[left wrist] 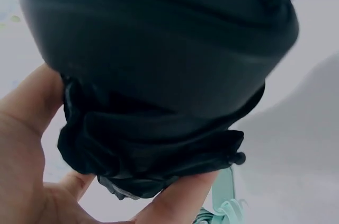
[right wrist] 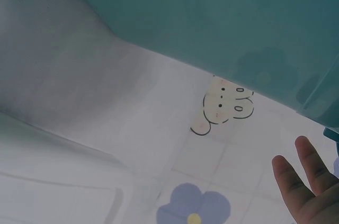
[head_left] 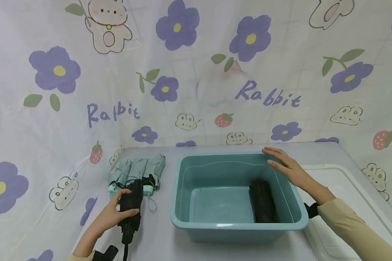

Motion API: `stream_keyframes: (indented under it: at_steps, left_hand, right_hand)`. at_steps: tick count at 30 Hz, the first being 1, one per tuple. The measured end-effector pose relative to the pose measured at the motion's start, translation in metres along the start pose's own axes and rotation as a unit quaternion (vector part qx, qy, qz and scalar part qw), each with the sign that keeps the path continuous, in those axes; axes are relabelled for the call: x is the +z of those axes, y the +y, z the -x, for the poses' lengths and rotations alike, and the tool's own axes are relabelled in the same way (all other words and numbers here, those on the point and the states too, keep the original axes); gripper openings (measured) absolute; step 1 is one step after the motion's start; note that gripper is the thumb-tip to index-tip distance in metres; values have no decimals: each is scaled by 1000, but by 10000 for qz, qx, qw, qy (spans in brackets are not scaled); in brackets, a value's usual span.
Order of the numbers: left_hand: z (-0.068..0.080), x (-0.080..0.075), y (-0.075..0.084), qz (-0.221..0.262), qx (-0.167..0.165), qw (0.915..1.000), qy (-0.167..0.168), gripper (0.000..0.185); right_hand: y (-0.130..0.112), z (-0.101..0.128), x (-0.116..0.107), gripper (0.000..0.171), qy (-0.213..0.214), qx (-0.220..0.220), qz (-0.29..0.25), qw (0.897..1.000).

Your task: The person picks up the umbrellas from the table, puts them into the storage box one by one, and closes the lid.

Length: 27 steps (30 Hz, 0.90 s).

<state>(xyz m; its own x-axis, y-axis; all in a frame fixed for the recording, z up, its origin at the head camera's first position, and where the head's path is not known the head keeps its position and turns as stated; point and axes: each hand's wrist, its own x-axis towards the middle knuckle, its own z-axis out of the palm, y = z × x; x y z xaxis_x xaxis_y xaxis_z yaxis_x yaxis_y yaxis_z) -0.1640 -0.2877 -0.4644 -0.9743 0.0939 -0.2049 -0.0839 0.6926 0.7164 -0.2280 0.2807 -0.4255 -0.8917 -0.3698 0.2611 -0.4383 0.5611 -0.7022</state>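
Observation:
A black folded umbrella [head_left: 130, 212] is gripped by my left hand [head_left: 114, 212], thumb on one side and fingers on the other. In the left wrist view the handle end of the black umbrella [left wrist: 153, 49] fills the top, its cord at the upper right. Just beyond it lie teal folded umbrellas [head_left: 138, 168]. My right hand [head_left: 289, 168] rests at the far right corner of a teal plastic bin [head_left: 215, 226], fingers extended along the rim. Inside the bin, along its right side, lies a long dark bundle [head_left: 262, 201], also like a folded umbrella.
A white lid-like panel [head_left: 333, 181] lies to the right of the bin, partly under my right forearm. Behind the table [head_left: 156, 232] hangs a white sheet [head_left: 196, 65] printed with purple flowers and rabbits. A teal loop cord [head_left: 152, 204] lies beside the black umbrella.

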Motion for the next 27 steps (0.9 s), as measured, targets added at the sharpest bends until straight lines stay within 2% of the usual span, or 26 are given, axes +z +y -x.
stream_keyframes:
  at_steps: [9,18,27]
  left_hand:
    - [-2,-6,14,605,-17,9977,-293,73]
    - [-6,-5,26,1295,-46,9900,-557,68]
    - [-14,-7,43,1608,66,9839,-781,67]
  right_hand:
    - [7,-1,1,46,22,-8,-37,10000]
    - [5,-2,1,46,-19,-6,-56,10000]
    - [5,-1,1,46,-2,11,-19,10000]
